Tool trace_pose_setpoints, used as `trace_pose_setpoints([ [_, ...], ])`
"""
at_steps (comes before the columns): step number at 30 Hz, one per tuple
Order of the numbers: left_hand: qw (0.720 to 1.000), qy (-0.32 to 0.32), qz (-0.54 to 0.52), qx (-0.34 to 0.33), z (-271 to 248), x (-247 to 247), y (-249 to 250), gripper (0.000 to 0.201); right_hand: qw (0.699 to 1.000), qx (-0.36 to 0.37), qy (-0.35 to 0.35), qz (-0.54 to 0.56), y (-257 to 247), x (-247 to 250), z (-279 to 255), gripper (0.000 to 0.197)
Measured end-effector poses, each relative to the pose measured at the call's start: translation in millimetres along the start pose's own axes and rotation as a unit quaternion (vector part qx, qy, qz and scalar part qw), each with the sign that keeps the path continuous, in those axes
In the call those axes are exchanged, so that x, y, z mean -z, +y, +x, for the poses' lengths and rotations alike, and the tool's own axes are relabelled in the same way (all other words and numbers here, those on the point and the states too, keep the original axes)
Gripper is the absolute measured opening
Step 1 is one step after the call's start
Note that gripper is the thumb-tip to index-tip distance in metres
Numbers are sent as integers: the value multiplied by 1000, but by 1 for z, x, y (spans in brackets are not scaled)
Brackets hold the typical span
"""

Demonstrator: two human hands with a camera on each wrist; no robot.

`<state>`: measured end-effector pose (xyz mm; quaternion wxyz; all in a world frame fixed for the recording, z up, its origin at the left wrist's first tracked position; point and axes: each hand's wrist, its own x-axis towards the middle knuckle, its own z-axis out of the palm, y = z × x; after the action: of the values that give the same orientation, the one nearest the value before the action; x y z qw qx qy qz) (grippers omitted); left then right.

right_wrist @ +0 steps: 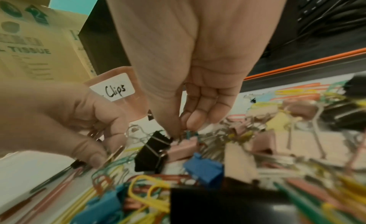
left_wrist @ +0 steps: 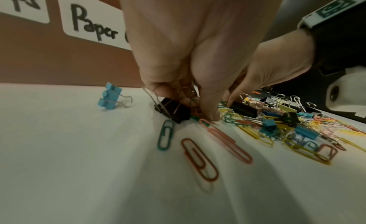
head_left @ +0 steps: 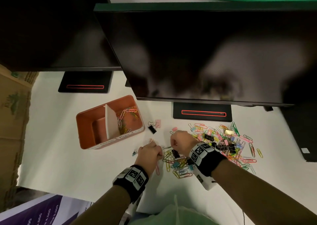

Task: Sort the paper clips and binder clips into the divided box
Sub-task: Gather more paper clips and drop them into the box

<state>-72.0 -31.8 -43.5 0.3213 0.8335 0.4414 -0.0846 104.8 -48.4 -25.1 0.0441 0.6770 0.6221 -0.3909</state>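
1. The left hand is down at the near-left edge of the clip pile, fingers curled and pinched together at the table. In the left wrist view they seem to be gathering thin wire clips by a black binder clip; just what they hold I cannot tell.
2. The right hand hangs over the same edge, thumb and fingertips pinched on something small and thin, seemingly a greenish wire; whether it is a paper clip or a binder clip's handle is unclear.
3. A long pink paper clip lies with one end under the left fingertips, its long axis running back toward the wrist.
4. The pile spreads to the right of both hands, coloured paper clips tangled with black, pink, blue and yellow binder clips.
5. The divided box stands ahead and to the left, so the left hand is nearer. Its right compartment already holds paper clips; the left looks bare.
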Motion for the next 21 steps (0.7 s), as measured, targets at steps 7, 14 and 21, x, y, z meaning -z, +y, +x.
trace_pose_setpoints([
  [7,994,29,-92,-46,-4,16,-4,10,1000,30,-5,-1,-2,11,-5,26],
  [14,980,82,-177,-34,-29,40,-21,17,981,104,-51,-155,-32,-10,-11,76],
  [21,990,-9,-132,-57,-57,12,-14,22,986,109,-37,-122,-28,-16,-11,47],
])
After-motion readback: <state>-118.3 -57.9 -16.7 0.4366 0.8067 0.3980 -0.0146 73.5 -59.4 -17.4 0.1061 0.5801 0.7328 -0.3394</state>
